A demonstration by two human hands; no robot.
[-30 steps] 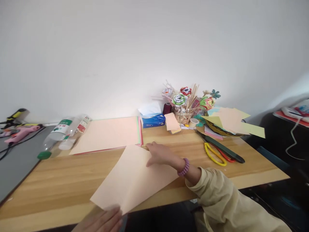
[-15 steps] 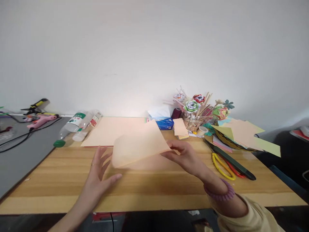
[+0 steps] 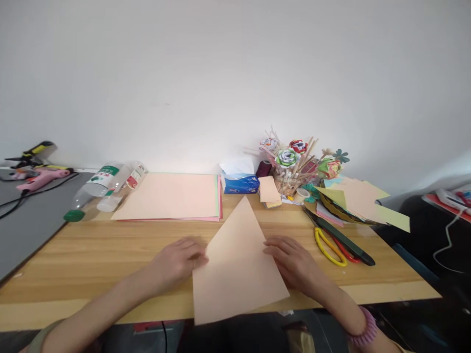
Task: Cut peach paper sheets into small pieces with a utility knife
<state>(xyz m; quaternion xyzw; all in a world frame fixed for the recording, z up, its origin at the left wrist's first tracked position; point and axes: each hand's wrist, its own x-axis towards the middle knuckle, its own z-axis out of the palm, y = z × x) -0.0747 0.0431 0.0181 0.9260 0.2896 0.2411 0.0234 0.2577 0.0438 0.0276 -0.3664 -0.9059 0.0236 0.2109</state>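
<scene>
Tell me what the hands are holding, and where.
A sheet of peach paper, its left edge in the left hand and its right edge in the right hand.

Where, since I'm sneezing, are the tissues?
In the head view, the tissues sit near the wall, right of the paper stack, left of the small papers.

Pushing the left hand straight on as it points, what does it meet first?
The peach paper sheet, whose left edge the left hand seems to touch. Past it, roughly in line, comes the right hand, though depth is unclear.
</scene>
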